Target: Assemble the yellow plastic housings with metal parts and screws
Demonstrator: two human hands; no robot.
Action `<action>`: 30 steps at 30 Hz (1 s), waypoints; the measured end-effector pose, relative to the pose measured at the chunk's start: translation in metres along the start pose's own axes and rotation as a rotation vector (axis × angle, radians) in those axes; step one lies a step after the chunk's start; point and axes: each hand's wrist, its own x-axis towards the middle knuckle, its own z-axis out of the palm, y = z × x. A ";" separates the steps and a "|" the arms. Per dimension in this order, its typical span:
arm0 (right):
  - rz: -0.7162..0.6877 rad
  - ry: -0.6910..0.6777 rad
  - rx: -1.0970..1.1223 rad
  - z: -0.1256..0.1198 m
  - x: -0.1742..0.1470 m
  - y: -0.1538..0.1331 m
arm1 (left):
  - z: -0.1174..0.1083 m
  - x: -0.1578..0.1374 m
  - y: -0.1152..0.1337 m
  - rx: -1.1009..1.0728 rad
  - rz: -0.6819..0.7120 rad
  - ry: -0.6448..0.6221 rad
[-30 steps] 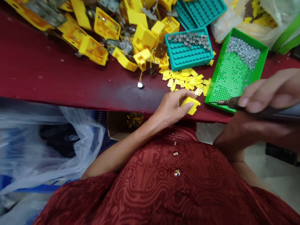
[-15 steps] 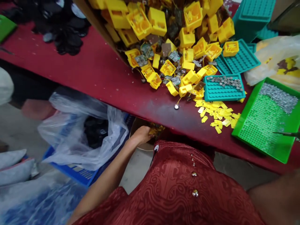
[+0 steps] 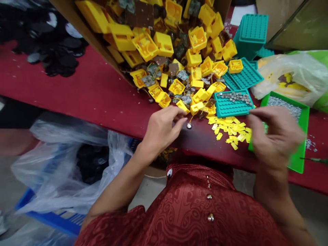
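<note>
My left hand [image 3: 164,128] is over the table's front edge, its fingers bent and the thumb apart from them. Its fingertips are at a small yellow plastic case [image 3: 182,106] at the front of the heap; whether they touch it I cannot tell. Just right of the thumb lies a small round metal-faced part [image 3: 189,126] on a yellow wire. My right hand [image 3: 278,135], slightly blurred, has thumb and index finger pinched by the front right corner of a teal ridged tray [image 3: 230,110] holding small silver discs. Anything in that pinch is too small to make out.
Yellow cases [image 3: 164,44] with wires spill from a cardboard box [image 3: 102,51]. Loose yellow tabs [image 3: 232,130] lie before the teal tray. A green tray [image 3: 298,164] holds screws; a thin dark rod [image 3: 315,159] lies across its edge. A blue crate [image 3: 51,220] stands lower left.
My left hand has come up from the box below the table edge to the yellow cases. My right hand has moved in from the right edge to the teal tray. The view has shifted.
</note>
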 end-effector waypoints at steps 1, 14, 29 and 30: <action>-0.047 -0.015 0.002 0.011 0.008 -0.001 | 0.011 0.009 -0.001 0.038 0.048 0.060; -0.153 -0.193 -0.193 0.092 0.028 0.022 | 0.047 0.031 -0.009 0.181 0.141 0.166; 0.543 -0.075 0.684 0.036 0.036 -0.006 | 0.017 0.023 -0.010 -0.192 -0.251 0.280; 0.573 -0.070 0.731 0.034 0.040 -0.005 | 0.019 0.026 -0.012 -0.191 -0.253 0.293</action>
